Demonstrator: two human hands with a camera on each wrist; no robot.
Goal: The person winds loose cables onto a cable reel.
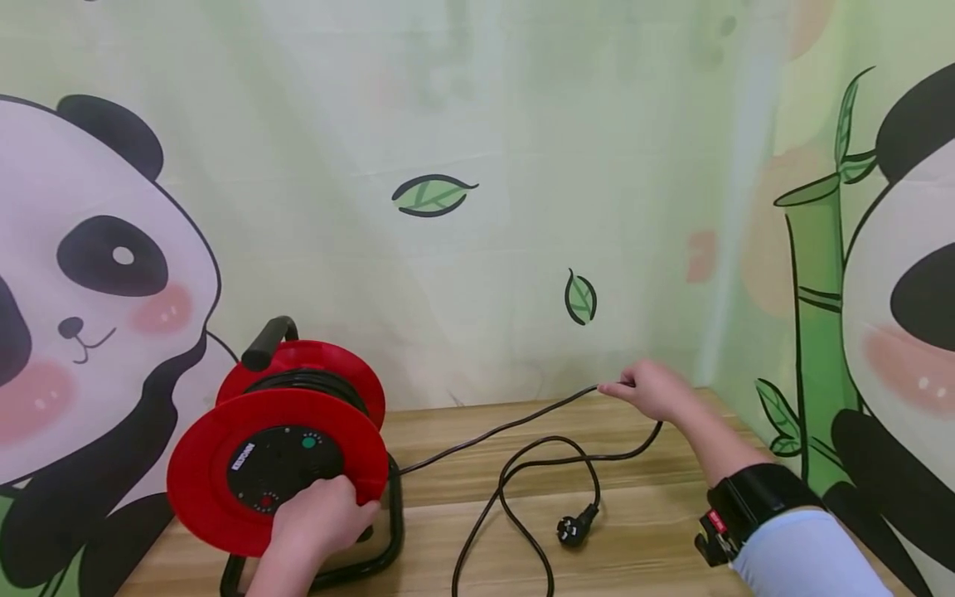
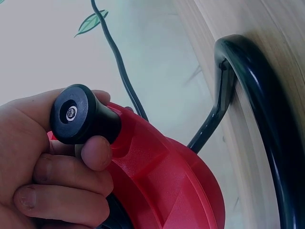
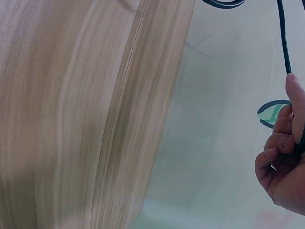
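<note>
1. On the left part of the counter (image 1: 429,535), standing: a red cable reel (image 1: 196,477), with dark cable wound between its two discs.
2. On the black panel (image 1: 283,464) of the near disc: slanted white lettering, too small for sure reading, with one green and one red round part.
3. On the wrist band (image 1: 768,497) at right: a small red label (image 1: 717,521) with whitish marks, also not readable.
4. Grip of the left hand (image 1: 321,522): clamped on the black knob (image 2: 76,112) of the near disc, fingers curled around, a screw visible in the knob's end.
5. Grip of the right hand (image 1: 656,391): clamped on the black cord (image 1: 515,424), pinched by thumb and fingers, raised over the far right side.
6. From reel to right hand, sloping upward, the cord; then hanging down and going left into loops. At their right, lying near: the plug (image 1: 574,529).
7. Far edge of the counter: meeting the printed backdrop (image 1: 507,108).
8. Room for moving: visible wood between reel and loops, wider between plug and wrist band; hands well apart.
</note>
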